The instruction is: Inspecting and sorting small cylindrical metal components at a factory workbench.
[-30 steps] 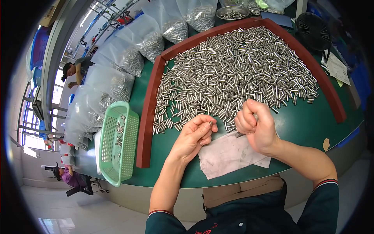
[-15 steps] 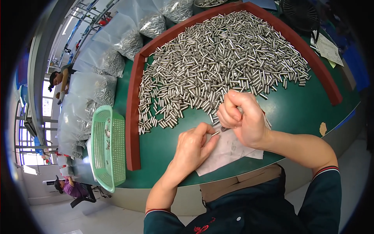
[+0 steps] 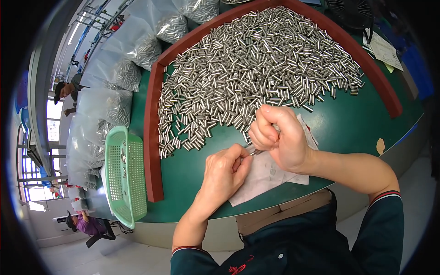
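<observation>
A wide heap of small shiny metal pins [image 3: 256, 64] covers the green table [image 3: 330, 128] in front of me. My left hand [image 3: 224, 172] is closed, thumb and forefinger pinching a single metal pin whose end barely shows. My right hand [image 3: 282, 137] is a fist just to its right, close to the pin. Something greyish shows under the right fist, but its kind is hidden by the fingers. Beneath both hands lies a smudged white cloth or paper sheet [image 3: 256, 183] at the table's near edge.
A dark red raised border [image 3: 155, 137] frames the heap. Left of it stands a green perforated basket [image 3: 137, 183] with a few pins inside. Clear bags of pins [image 3: 123, 73] line the left side. A black fan [image 3: 350, 13] and papers [image 3: 385, 50] are at far right. Two people are at left.
My right fist has come slightly left and down toward the pin in my left hand. The two hands are now nearly touching. The whole view has shifted a little.
</observation>
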Demonstrator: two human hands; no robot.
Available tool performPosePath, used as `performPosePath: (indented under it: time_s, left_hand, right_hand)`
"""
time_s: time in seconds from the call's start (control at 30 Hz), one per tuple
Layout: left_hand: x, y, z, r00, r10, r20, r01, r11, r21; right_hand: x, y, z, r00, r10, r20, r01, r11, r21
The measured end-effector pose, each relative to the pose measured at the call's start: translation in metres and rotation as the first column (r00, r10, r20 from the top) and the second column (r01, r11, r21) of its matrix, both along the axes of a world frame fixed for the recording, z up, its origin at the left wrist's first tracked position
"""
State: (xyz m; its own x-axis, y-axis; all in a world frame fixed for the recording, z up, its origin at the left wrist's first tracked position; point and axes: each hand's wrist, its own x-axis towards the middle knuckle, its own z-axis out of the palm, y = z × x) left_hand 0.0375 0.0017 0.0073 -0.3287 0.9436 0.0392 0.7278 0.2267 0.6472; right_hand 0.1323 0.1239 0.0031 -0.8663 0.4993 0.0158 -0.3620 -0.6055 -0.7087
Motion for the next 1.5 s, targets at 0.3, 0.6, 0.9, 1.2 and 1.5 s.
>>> performPosePath:
  time_s: [0.3, 0.6, 0.9, 1.2, 1.5]
  left_hand:
    - [0.0, 0.0, 0.0, 1.0, 0.0, -0.001, 0.0, 1.0, 0.004]
    - [0.0, 0.0, -0.001, 1.0, 0.001, 0.007, -0.001, 1.0, 0.017]
    - [0.001, -0.001, 0.001, 1.0, 0.016, 0.007, -0.016, 1.0, 0.008]
    - [0.002, 0.0, 0.0, 0.998, 0.037, 0.052, -0.037, 0.999, -0.007]
    - [0.002, 0.005, 0.006, 0.996, 0.044, 0.083, -0.042, 0.999, -0.018]
  right_hand:
    - [0.0, 0.0, 0.0, 1.0, 0.013, 0.007, -0.013, 1.0, -0.007]
    - [-0.001, 0.001, 0.0, 1.0, 0.017, 0.013, -0.017, 1.0, -0.001]
    - [-0.001, -0.001, 0.0, 1.0, 0.018, 0.009, -0.017, 1.0, -0.023]
    - [0.001, -0.004, 0.0, 1.0, 0.005, 0.003, -0.005, 1.0, -0.001]
    - [0.003, -0.012, 0.002, 0.999, -0.035, 0.03, 0.029, 0.981, 0.191]
